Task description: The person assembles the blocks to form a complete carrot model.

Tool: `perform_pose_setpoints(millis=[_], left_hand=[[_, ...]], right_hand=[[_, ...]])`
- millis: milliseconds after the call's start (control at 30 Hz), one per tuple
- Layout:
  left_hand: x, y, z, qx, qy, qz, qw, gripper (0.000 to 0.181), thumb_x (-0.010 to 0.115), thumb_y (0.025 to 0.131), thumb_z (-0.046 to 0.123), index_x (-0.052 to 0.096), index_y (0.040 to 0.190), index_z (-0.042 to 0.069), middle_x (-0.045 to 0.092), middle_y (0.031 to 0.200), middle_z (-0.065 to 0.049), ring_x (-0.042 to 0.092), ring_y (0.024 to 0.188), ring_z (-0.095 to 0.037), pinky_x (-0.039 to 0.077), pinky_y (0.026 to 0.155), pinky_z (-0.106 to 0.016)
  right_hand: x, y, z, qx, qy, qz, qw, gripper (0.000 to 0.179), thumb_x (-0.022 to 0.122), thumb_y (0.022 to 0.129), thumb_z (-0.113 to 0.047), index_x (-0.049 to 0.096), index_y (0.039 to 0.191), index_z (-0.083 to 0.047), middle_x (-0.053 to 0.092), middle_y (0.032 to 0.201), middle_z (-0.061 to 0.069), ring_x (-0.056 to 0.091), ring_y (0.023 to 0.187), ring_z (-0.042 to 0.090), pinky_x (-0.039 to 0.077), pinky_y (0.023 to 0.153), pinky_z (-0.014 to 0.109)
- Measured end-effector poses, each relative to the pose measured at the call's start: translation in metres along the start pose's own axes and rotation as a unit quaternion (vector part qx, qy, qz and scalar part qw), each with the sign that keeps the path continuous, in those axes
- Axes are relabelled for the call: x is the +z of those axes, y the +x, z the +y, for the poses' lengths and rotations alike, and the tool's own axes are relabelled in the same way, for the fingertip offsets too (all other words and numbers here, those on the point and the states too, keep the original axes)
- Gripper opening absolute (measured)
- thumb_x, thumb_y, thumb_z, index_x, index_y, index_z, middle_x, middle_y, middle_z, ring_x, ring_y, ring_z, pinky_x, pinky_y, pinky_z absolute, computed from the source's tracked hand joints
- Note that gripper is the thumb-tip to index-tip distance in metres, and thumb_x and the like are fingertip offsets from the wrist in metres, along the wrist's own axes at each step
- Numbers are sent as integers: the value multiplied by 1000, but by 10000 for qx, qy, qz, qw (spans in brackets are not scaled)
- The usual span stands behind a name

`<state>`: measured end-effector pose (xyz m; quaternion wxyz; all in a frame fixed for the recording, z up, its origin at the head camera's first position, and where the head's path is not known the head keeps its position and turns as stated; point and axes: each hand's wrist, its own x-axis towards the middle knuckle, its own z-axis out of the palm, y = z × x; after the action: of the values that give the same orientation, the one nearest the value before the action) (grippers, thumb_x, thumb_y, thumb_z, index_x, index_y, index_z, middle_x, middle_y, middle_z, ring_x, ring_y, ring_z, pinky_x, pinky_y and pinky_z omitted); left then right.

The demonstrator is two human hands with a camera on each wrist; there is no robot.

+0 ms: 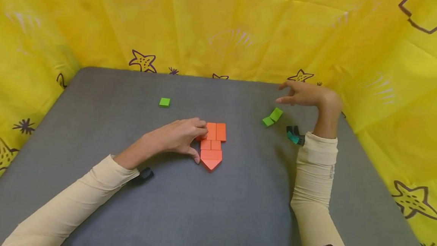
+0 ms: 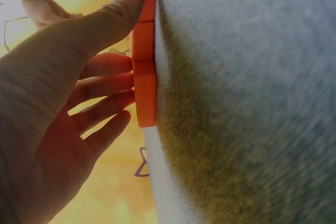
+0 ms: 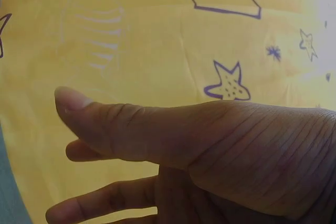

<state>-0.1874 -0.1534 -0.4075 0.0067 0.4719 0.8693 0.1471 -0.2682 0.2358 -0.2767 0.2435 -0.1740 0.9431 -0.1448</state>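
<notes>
Several orange blocks (image 1: 211, 155) lie flat against each other on the grey table, rectangles and squares with a triangle pointing toward me. My left hand (image 1: 179, 136) is at their left side, its fingertips on the far-left block (image 2: 146, 95) and its thumb by the near end. In the left wrist view those fingers are spread and fairly straight along the block tops. My right hand (image 1: 302, 93) is raised at the right with a bent wrist and loose fingers, holding nothing. Beneath and left of it lie two green blocks (image 1: 276, 114), corner to corner.
A third green block (image 1: 164, 102) lies by itself at the back left of the table (image 1: 239, 208). Yellow cloth (image 1: 205, 22) printed with starfish and shells hangs behind the table and along both sides. Dark wrist devices (image 1: 295, 136) show at both cuffs.
</notes>
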Motion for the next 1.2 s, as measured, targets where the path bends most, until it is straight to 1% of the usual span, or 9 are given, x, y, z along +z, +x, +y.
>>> perform_pose_setpoints(millis=[133, 267, 367, 467, 667, 833, 900, 1033, 1200], left_hand=[[-4, -3, -1, 25, -200, -231, 9995, 61, 91, 73, 53, 70, 115, 13, 57, 102, 0, 49, 95, -13, 45, 75, -26], [-8, -4, -3, 208, -101, -610, 9979, 67, 86, 79, 52, 68, 139, 31, 60, 123, -5, 51, 107, -17, 50, 89, -32], [-9, -4, -4, 407, 49, -809, 9959, 64, 83, 80, 54, 66, 140, 40, 58, 127, -8, 50, 112, -19, 49, 91, -33], [-11, -4, -4, 464, 64, -906, 9948, 62, 83, 81, 53, 67, 139, 39, 57, 131, -10, 49, 116, -21, 48, 94, -34], [-12, -6, -2, 316, -56, -975, 9947, 61, 83, 83, 52, 67, 140, 37, 56, 134, -11, 49, 121, -22, 50, 98, -36], [-12, -8, 0, 202, -46, -1018, 9946, 61, 82, 85, 52, 66, 141, 36, 56, 133, -9, 49, 119, -21, 50, 97, -36], [-12, -8, 1, 196, -26, -1030, 9945, 59, 81, 86, 52, 66, 141, 36, 56, 132, -9, 49, 117, -20, 50, 96, -36], [-12, -7, 2, 220, -5, -1025, 9945, 57, 81, 87, 52, 67, 140, 36, 56, 132, -8, 50, 117, -20, 51, 97, -37], [-12, -8, 4, 192, -30, -1158, 9931, 59, 79, 89, 52, 65, 143, 35, 54, 144, -10, 53, 129, -24, 51, 109, -42]], right_hand=[[0, 0, 2, 16, 19, -41, 10000, 61, 58, 107, -39, 39, 155, -5, 56, 145, 29, 61, 128, 41, 44, 108, 64], [-1, -1, 4, 49, 37, 0, 10000, 62, 58, 107, -40, 39, 154, -5, 57, 143, 27, 62, 125, 40, 45, 107, 63], [-1, -1, 9, 162, 75, 8, 9998, 62, 58, 107, -41, 39, 154, -5, 57, 143, 26, 63, 124, 40, 45, 106, 63], [-1, 3, 17, 186, 50, -88, 9998, 62, 60, 107, -36, 39, 155, -3, 59, 142, 28, 64, 122, 42, 47, 105, 62], [8, 29, 37, -154, -424, -646, 9969, 56, 68, 100, -11, 48, 152, -7, 69, 131, 25, 66, 121, 41, 52, 104, 60], [22, 53, 52, -129, -359, -986, 9944, 59, 76, 92, -4, 57, 146, -16, 62, 139, 23, 57, 129, 41, 48, 107, 61], [27, 60, 56, -24, -318, -994, 9945, 54, 78, 89, -4, 61, 138, -15, 61, 133, 21, 55, 122, 39, 49, 102, 55], [34, 68, 60, 56, -461, -755, 9961, 36, 80, 86, -5, 62, 118, -6, 60, 110, 14, 52, 102, 30, 46, 85, 40], [36, 68, 62, 78, -575, -501, 9971, 38, 83, 86, -11, 63, 116, -1, 63, 110, 14, 54, 99, 28, 48, 85, 40]])
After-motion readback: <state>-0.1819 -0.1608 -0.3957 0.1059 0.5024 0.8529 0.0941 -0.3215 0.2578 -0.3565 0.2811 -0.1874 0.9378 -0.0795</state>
